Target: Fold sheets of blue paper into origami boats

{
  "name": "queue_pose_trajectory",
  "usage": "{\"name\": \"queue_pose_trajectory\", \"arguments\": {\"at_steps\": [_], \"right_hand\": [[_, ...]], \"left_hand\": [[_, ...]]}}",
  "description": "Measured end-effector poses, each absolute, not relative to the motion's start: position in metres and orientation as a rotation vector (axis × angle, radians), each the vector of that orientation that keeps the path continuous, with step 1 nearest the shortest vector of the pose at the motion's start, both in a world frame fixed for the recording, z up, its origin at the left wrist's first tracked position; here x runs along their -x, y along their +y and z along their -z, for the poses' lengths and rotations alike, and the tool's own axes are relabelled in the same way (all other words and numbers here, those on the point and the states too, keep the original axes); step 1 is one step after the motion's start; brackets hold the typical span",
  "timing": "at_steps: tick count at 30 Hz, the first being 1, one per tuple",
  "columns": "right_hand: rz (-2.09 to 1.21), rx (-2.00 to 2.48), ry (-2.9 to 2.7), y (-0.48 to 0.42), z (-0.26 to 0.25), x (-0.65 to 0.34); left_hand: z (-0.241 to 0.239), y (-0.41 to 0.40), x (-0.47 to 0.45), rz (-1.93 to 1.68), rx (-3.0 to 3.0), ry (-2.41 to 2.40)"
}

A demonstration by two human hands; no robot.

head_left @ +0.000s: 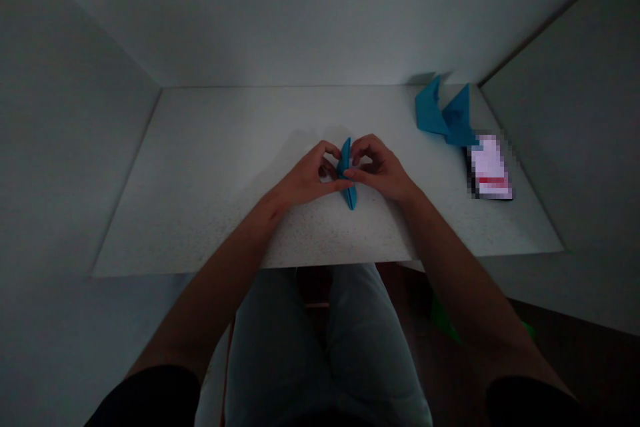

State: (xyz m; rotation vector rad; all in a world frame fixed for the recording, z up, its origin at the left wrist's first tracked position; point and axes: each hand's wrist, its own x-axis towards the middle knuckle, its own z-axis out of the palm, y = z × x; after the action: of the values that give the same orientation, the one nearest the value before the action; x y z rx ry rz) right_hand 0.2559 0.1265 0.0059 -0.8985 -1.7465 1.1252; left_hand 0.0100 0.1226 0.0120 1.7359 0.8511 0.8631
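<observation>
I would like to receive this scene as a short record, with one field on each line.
left hand: fingers and thumb on the small blue folded piece, from its left side
right hand: fingers and thumb on the same piece, from its right side
surface: white tabletop
back right: larger blue folded shapes
nearby: phone, screen lit, content blurred

White desk (215,133): dimly lit; soft shadows are cast beside the left hand (311,178).
Phone (491,167): bright screen, broken into coarse pixel blocks.
Floor (600,360): nearly swallowed by darkness.
Back wall (320,13): softly greyed.
</observation>
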Motion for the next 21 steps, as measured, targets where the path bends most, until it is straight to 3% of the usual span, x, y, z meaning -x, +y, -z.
{"name": "queue_pose_trajectory", "arguments": {"at_steps": [21], "right_hand": [[-1.155, 0.932, -1.676, 0.1314, 0.0014, -0.2559]], "left_hand": [[-0.0155, 0.1253, -0.0047, -0.852, -1.676, 0.887]]}}
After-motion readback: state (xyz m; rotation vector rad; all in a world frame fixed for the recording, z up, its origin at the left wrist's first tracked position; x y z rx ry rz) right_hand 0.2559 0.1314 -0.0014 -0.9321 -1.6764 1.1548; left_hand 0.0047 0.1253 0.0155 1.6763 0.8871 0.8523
